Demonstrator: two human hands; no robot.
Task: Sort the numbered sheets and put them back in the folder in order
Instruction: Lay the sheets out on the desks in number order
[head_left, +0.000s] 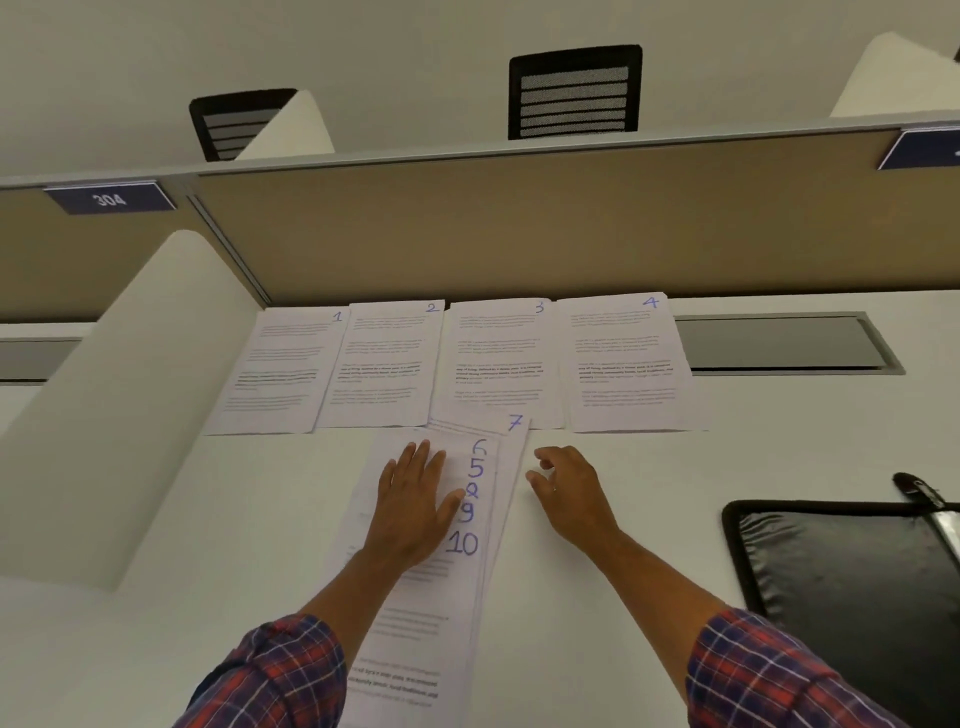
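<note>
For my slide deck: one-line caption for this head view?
Left hand pins fanned sheets below laid-out sheets 1–4.

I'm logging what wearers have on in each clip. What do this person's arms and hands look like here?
Both forearms are bare, with plaid sleeves in red, navy and white pushed up near the elbows. The left hand wears nothing visible; the right hand shows what looks like a thin ring on one of its fingers. No gloves or watch show.

Soft, even indoor light falls on the white table (649, 519) with only faint shadows. Wide-angle distortion bends the edges; printed text on the sheets (498, 358) blurs.
</note>
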